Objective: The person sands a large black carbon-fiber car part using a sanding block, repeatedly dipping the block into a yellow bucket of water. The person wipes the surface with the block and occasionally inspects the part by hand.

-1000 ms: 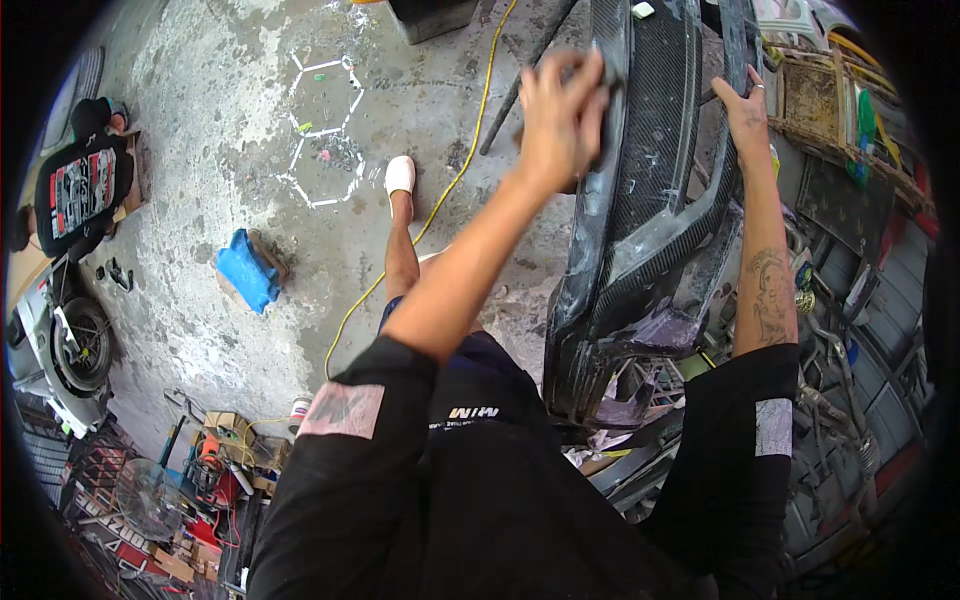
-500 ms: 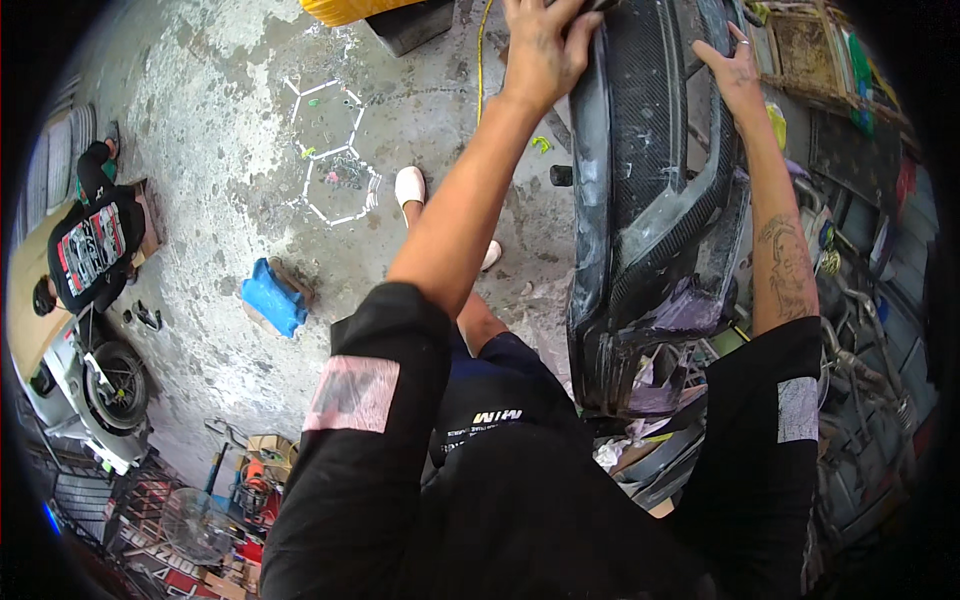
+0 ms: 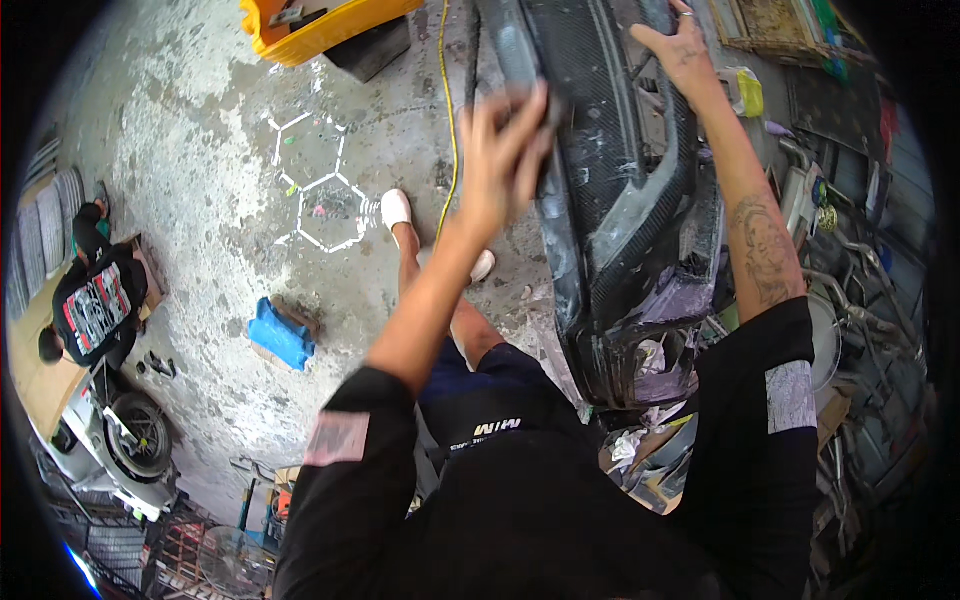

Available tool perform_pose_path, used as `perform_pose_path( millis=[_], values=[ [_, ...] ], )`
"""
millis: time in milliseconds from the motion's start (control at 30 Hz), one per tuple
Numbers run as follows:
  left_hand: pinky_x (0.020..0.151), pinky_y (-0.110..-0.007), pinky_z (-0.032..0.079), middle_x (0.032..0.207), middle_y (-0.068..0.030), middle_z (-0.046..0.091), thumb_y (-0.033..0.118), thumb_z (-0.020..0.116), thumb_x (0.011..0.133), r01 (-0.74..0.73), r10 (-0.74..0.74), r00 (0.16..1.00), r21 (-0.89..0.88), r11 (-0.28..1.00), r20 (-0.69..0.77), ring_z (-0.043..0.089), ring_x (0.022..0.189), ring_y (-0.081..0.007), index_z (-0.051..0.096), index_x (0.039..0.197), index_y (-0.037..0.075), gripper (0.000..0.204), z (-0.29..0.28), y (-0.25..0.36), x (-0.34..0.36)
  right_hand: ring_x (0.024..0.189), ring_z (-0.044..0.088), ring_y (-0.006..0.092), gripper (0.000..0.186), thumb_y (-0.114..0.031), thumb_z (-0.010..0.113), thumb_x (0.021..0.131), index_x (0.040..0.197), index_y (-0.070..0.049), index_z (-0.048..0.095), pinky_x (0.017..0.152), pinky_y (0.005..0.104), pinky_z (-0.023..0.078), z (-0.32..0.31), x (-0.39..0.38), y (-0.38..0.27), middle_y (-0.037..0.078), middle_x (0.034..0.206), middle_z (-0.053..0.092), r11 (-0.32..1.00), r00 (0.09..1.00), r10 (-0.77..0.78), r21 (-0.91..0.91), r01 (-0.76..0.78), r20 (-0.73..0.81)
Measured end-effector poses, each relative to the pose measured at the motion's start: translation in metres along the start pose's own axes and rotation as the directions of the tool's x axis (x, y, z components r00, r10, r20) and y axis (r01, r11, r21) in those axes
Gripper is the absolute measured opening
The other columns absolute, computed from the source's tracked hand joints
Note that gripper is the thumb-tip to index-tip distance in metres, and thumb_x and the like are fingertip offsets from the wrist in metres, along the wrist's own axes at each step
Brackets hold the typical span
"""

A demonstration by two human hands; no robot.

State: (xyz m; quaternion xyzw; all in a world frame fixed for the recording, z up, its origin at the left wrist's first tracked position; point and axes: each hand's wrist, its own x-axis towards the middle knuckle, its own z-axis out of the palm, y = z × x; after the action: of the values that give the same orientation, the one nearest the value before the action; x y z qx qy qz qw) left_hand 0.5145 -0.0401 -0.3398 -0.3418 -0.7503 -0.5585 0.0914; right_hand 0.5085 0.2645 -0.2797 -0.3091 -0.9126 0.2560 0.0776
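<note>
A black carbon-weave car bumper (image 3: 610,160) stands before me, its surface streaked with pale dust and scuffs. My left hand (image 3: 505,150) is at its left edge, smeared by motion, with the fingers bent. A small dark thing (image 3: 556,107) shows at those fingertips, too blurred to name. Higher up on the right, my right hand (image 3: 684,58) grips the bumper's far edge, its thumb stretched out to the left and the other fingers partly hidden.
A yellow bin (image 3: 330,30) and a yellow cable (image 3: 449,110) lie ahead. Blue cloth (image 3: 281,335) is on the floor at left. A person (image 3: 95,300) sits beside a motorbike (image 3: 130,430). Metal pipes and parts (image 3: 850,270) crowd the right side.
My left hand has come down along the bumper's left edge, toward me. My right hand keeps its grip on the bumper. The view has shifted, with the bumper now further left.
</note>
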Motion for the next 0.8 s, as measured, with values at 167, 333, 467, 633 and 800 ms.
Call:
perform_pose_path(
  millis=[167,333,467,633,800],
  values=[
    [0.091,-0.043,0.047,0.117,-0.0194,0.062,0.007,0.079,0.083,-0.146,0.146,0.989,-0.098,0.984,-0.003,0.056,0.105,-0.0345,0.064,0.140,0.010,0.059,0.012,-0.009,0.047,0.138,0.046,0.0441,0.097,-0.040,0.081,0.077,0.156,-0.006,0.035,0.116,0.0449,0.038,-0.010,0.018,0.006,0.034,0.146,0.047,0.999,0.998,-0.027,-0.022,0.025,-0.064],
    [0.095,-0.046,0.045,0.119,-0.0210,0.062,0.006,0.073,0.087,-0.033,0.028,0.988,-0.032,0.999,-0.155,0.057,0.109,-0.0367,0.064,0.138,0.008,0.052,0.015,-0.038,0.107,0.138,0.047,0.0439,0.098,-0.039,0.081,0.076,0.156,-0.006,0.034,0.116,0.0450,0.039,-0.006,0.026,-0.020,0.033,0.147,0.046,0.999,1.000,-0.005,0.049,0.005,0.002],
    [0.095,-0.045,0.045,0.121,-0.0212,0.060,-0.001,0.076,0.082,0.138,-0.133,0.985,-0.041,0.990,0.112,0.057,0.109,-0.0373,0.059,0.145,0.008,0.066,-0.008,0.052,-0.049,0.140,0.045,0.0437,0.098,-0.038,0.080,0.076,0.157,-0.008,0.034,0.116,0.0459,0.038,-0.011,0.001,0.000,0.033,0.149,0.045,1.000,1.000,0.013,-0.005,-0.013,-0.026],
    [0.089,-0.048,0.044,0.113,-0.0234,0.057,0.008,0.073,0.089,-0.031,0.041,0.981,0.056,0.998,-0.190,0.054,0.104,-0.0380,0.064,0.134,0.004,0.047,0.007,-0.051,0.085,0.137,0.049,0.0382,0.092,-0.043,0.078,0.081,0.155,-0.005,0.038,0.114,0.0417,0.039,-0.005,0.028,0.015,0.027,0.145,0.052,0.988,0.990,-0.142,0.053,0.142,-0.007],
    [0.089,-0.043,0.045,0.118,-0.0214,0.058,0.006,0.071,0.091,0.161,-0.153,0.972,0.032,0.986,-0.176,0.054,0.104,-0.0334,0.063,0.139,0.004,0.049,0.015,0.016,-0.002,0.136,0.051,0.0355,0.090,-0.052,0.077,0.085,0.154,-0.005,0.042,0.113,0.0394,0.039,-0.006,0.014,0.044,0.025,0.142,0.057,0.969,0.971,-0.238,-0.075,0.236,-0.017]
  ],
)
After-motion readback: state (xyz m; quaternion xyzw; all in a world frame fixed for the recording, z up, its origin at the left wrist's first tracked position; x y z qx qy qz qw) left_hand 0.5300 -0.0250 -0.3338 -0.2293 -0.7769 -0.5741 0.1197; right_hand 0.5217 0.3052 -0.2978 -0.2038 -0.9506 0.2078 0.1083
